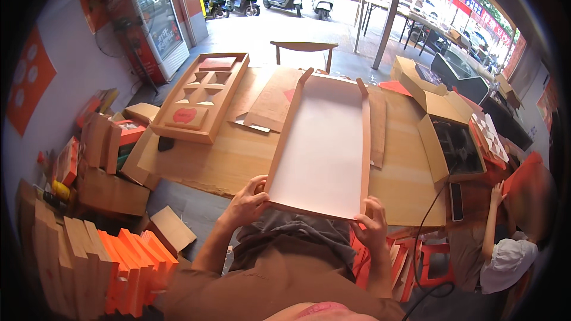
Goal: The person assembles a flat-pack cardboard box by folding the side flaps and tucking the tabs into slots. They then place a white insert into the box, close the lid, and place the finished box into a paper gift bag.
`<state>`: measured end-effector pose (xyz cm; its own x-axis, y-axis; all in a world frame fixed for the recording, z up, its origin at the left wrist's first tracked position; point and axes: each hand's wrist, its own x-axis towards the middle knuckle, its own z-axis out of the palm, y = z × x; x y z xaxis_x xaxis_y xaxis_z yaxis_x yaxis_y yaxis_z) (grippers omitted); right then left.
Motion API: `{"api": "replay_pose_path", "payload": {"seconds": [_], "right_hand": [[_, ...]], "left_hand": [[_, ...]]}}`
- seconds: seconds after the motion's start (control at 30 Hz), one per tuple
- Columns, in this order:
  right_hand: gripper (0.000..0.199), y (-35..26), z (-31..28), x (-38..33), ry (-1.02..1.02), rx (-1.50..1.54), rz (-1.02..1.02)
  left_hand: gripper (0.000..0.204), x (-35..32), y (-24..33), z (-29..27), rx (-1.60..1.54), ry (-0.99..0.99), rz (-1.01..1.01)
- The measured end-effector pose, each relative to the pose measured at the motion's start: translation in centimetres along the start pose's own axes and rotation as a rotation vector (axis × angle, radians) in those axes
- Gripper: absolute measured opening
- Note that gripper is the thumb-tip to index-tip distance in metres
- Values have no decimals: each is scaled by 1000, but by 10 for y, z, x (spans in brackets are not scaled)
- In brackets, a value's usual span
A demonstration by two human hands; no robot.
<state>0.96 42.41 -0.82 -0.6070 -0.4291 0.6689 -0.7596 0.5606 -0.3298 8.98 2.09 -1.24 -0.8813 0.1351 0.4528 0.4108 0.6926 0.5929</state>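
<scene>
A long shallow cardboard box with a white inside and brown walls lies tilted over the near edge of the wooden table. My left hand grips its near left corner. At the near right corner my right hand holds the wall between thumb and fingers. Two flaps stick up at its far corners. Left of it rests a brown box with divided compartments and a red-marked panel. Between the two lie flat brown cardboard pieces, and part of another sheet shows on the right.
Opened cartons and a phone sit at the table's right end, with a black cable hanging down. A person is close on the right. Upright cardboard and orange boxes crowd the lower left. A chair stands beyond the table.
</scene>
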Motion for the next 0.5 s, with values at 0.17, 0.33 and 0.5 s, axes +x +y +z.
{"api": "replay_pose_path", "payload": {"seconds": [0.17,0.33,0.5], "right_hand": [[19,4,-6,-11,-166,-197,109],[25,15,1,-10,-181,-59,7],[23,16,2,-12,-92,24,-46]], "left_hand": [[16,3,5,-1,70,30,24],[22,1,-1,8,228,100,101],[20,-3,12,7,204,88,60]]}}
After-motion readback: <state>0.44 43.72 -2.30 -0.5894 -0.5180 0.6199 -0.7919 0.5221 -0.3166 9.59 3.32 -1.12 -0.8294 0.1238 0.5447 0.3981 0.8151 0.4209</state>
